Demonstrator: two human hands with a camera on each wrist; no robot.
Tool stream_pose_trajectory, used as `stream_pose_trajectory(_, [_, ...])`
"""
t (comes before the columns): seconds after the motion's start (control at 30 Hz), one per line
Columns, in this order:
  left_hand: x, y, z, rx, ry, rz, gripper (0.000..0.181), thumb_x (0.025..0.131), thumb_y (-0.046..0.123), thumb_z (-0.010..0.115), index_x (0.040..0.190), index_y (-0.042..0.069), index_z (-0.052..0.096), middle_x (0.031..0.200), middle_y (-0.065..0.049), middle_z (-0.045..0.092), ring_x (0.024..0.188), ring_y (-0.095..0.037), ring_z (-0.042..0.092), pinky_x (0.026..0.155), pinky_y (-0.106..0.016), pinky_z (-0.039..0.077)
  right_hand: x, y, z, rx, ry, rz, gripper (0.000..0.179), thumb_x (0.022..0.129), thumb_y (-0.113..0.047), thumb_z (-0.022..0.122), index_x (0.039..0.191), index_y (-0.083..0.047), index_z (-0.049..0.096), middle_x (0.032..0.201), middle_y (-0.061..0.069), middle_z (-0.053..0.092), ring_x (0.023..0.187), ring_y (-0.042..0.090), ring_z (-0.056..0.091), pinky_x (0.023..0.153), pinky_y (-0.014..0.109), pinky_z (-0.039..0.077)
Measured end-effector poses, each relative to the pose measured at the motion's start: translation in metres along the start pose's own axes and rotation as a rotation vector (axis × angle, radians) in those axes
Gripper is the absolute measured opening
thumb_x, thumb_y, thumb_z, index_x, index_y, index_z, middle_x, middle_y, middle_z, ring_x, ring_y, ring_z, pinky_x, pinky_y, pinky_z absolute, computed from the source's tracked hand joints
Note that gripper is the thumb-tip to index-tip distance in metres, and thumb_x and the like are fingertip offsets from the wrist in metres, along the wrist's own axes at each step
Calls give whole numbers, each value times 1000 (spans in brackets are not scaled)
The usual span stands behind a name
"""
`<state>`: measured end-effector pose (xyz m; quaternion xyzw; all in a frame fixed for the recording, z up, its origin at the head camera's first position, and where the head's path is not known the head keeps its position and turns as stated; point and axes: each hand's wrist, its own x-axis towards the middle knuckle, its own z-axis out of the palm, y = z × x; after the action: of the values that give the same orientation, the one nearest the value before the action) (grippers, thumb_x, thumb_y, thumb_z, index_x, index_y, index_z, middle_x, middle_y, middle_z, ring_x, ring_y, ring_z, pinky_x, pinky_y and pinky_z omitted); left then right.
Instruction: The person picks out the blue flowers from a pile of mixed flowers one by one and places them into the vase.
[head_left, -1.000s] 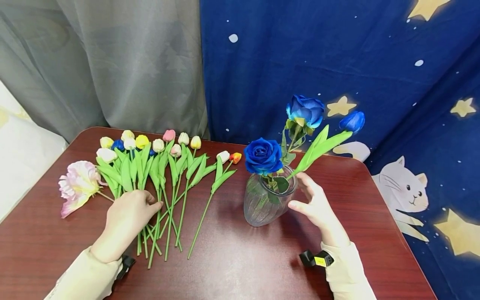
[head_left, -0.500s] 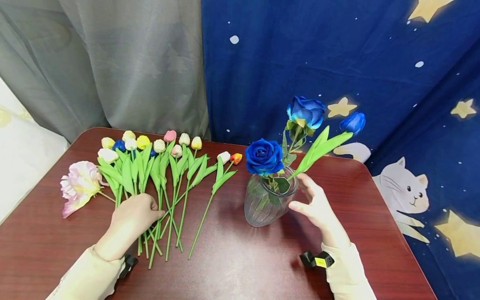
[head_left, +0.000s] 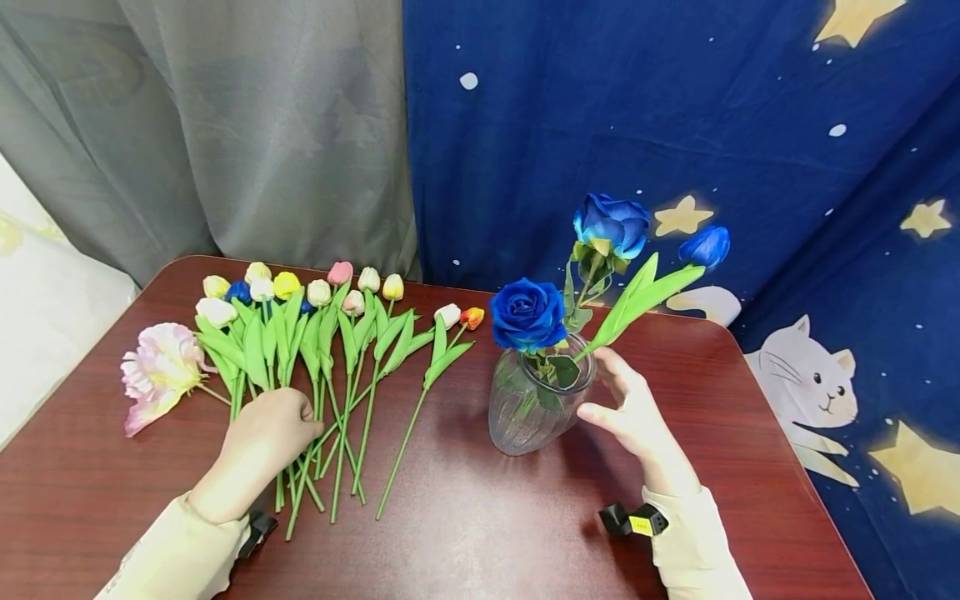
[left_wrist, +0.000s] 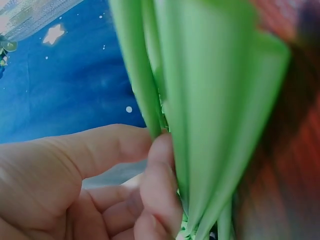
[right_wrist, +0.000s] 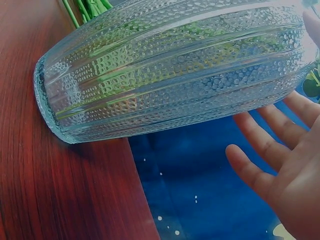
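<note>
My left hand (head_left: 270, 437) lies over the stems of a spread of artificial tulips (head_left: 262, 337) on the left of the table. Its thumb and index finger pinch a green tulip stem (left_wrist: 156, 125) in the left wrist view; broad leaves (left_wrist: 210, 100) hide much beside it. Which bloom it belongs to, I cannot tell. At the right, a clear textured glass vase (head_left: 525, 417) stands with two blue roses (head_left: 528, 312) and a blue tulip (head_left: 705, 247) in it. My right hand (head_left: 630, 417) is beside the vase, its fingers spread and loosely curved; firm contact is unclear.
A large pale pink flower (head_left: 161, 371) lies at the far left of the bunch. One orange tulip (head_left: 472, 317) lies between the bunch and the vase. Behind the reddish-brown table (head_left: 480, 533) hang a grey curtain (head_left: 292, 125) and a blue star-patterned curtain (head_left: 525, 125).
My left hand has shifted slightly down and right along the stems. Lately one long stem's lower end has swung a little left. The right hand and vase have stayed put.
</note>
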<state>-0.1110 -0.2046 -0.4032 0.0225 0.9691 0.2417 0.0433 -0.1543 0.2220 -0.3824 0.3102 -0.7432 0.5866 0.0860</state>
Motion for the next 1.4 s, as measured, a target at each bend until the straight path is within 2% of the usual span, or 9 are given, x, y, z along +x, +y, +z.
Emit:
stream_pose_trajectory(0.2, [1,0,-1,-7,28,24,45,80,9,69,53,17,33,54,7,22,49,-13,27,49,-28,26,-1,1,0,7,1,3,52,78,-12,78,125,-21,56,113,-9,64,106,6,59,93,19,41])
stream_pose_trajectory(0.37, [2,-1,0,-11,30,26,40,82,11,71,57,15,40,54,4,32,49,-15,35,51,-30,30,-1,0,0,7,2,8,52,79,-14,78,125,-22,56,114,-9,64,107,6,58,92,19,41])
stream_pose_trajectory(0.67, [1,-1,-3,-14,30,34,32,84,10,68,61,14,47,58,2,42,52,-17,40,51,-32,33,-1,0,1,-4,10,18,52,79,-18,78,125,-25,55,114,-11,63,107,5,58,90,19,42])
stream_pose_trajectory(1.17, [-2,2,-4,-16,80,71,35,81,6,68,58,14,42,55,3,37,52,-16,37,54,-31,32,-2,1,0,-6,5,9,52,79,-15,78,126,-20,56,114,-8,64,108,7,58,91,20,42])
stream_pose_trajectory(1.4, [-2,3,-5,-13,89,80,36,81,7,69,59,14,42,55,3,37,52,-15,37,55,-32,32,-1,1,0,-8,3,10,51,80,-18,78,126,-21,56,114,-8,64,107,7,58,90,19,43])
